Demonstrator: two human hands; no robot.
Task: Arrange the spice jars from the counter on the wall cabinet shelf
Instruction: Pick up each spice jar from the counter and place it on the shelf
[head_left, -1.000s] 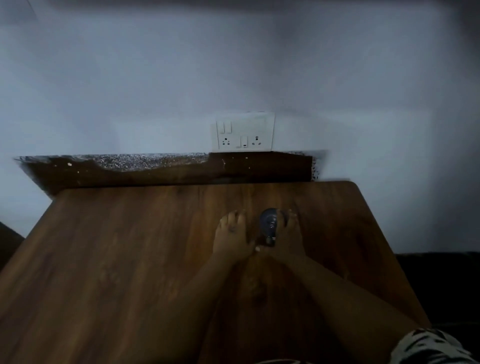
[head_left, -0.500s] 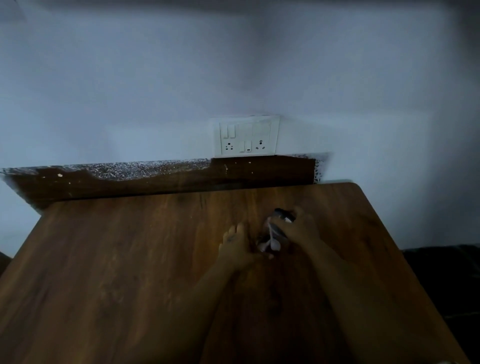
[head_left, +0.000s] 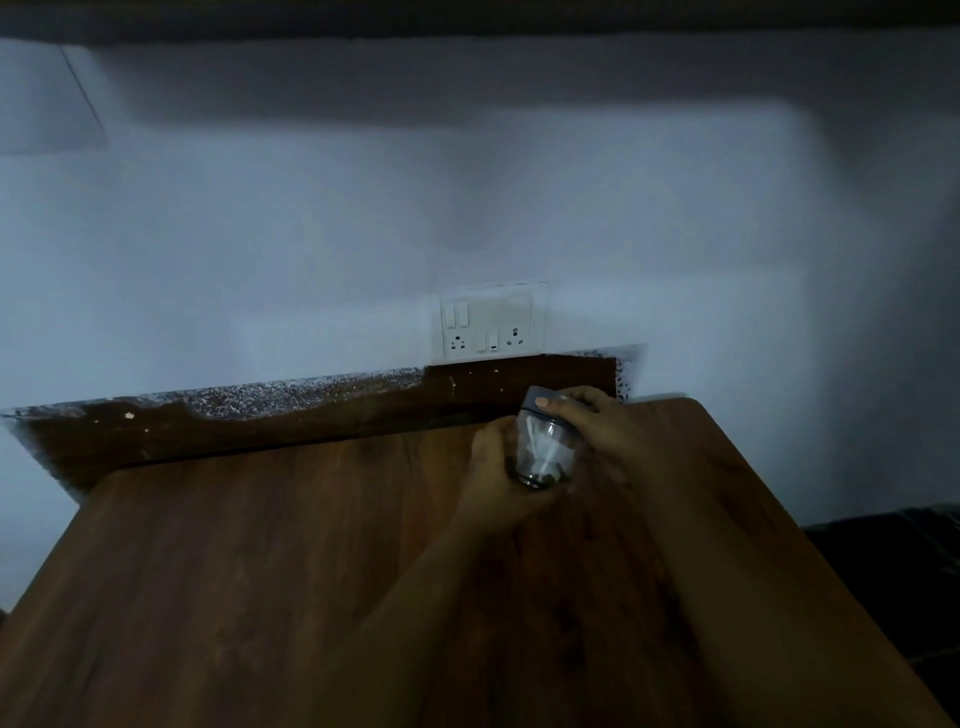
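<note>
Both hands hold 1 jar (head_left: 545, 449) between them: the right hand (head_left: 597, 431) curls over its grey lid (head_left: 543, 402), likely for control, while the left hand (head_left: 493, 470) cups its glass side. It seems lifted off the counter (head_left: 260, 571). Just beyond lie the counter's back edge and a socket (head_left: 491, 325); open wall above.
</note>
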